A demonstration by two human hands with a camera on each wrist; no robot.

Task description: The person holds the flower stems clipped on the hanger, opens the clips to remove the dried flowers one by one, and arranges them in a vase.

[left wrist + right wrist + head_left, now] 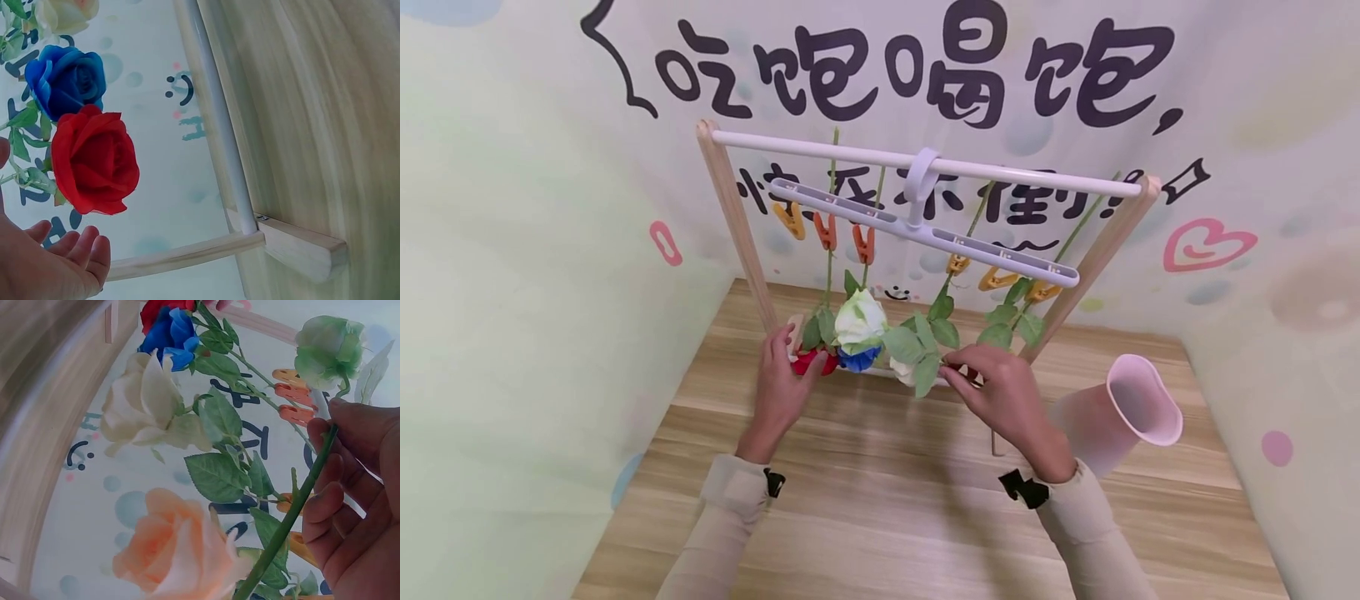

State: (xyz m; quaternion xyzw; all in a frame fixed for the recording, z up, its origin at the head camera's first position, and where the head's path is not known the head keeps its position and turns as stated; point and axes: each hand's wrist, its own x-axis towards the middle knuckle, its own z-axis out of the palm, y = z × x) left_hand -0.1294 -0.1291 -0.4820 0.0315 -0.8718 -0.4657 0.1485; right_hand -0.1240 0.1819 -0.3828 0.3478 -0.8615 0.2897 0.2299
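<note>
Pale walls [542, 275] with black characters stood around a wooden tabletop [865, 517], which carried a wooden frame [734, 217] and, to its right, a pink vase [1093, 417]. From the frame's upper bar hung a lilac hanger [919, 229] with a row of clips [825, 232].

Four roses hung there with heads downward: red [97, 162], blue [69, 81], cream [144, 403] and peach [178, 550]. This part of the work seemed done. Not yet in any clip was the green-white rose [861, 318]; it was before the hanging flowers, below the hanger, its stem pinched between thumb and fingers of the right hand [1003, 387]. The left hand [781, 379] had its fingers loosely spread beside the red rose; whether it touched this flower, one could not tell. Two yellow clips [790, 221] appeared bare, so probably only the held rose was left to arrange.
</note>
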